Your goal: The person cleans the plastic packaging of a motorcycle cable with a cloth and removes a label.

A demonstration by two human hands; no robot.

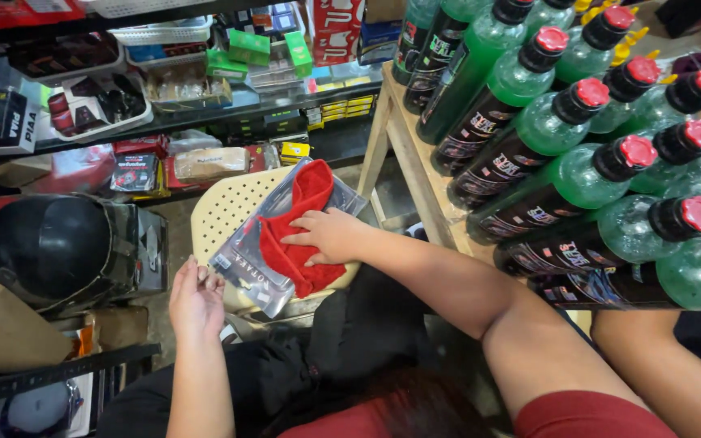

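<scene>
A red cloth (pixel 306 203) lies partly inside a clear plastic package (pixel 245 268), which rests on the seat of a cream perforated plastic chair (pixel 225 207). My right hand (pixel 330 235) lies palm down on the cloth, fingers curled over its folded middle, holding it against the package. My left hand (pixel 196 296) hovers palm up and empty, fingers apart, just left of the package's lower corner.
A wooden rack (pixel 403 130) on the right carries several green bottles (pixel 529 105) with red and black caps. On the left a black helmet (pixel 50 243) sits above cardboard boxes (pixel 2 328). Shelves of packaged goods (pixel 172 89) stand behind. Another bare limb (pixel 651 365) shows at lower right.
</scene>
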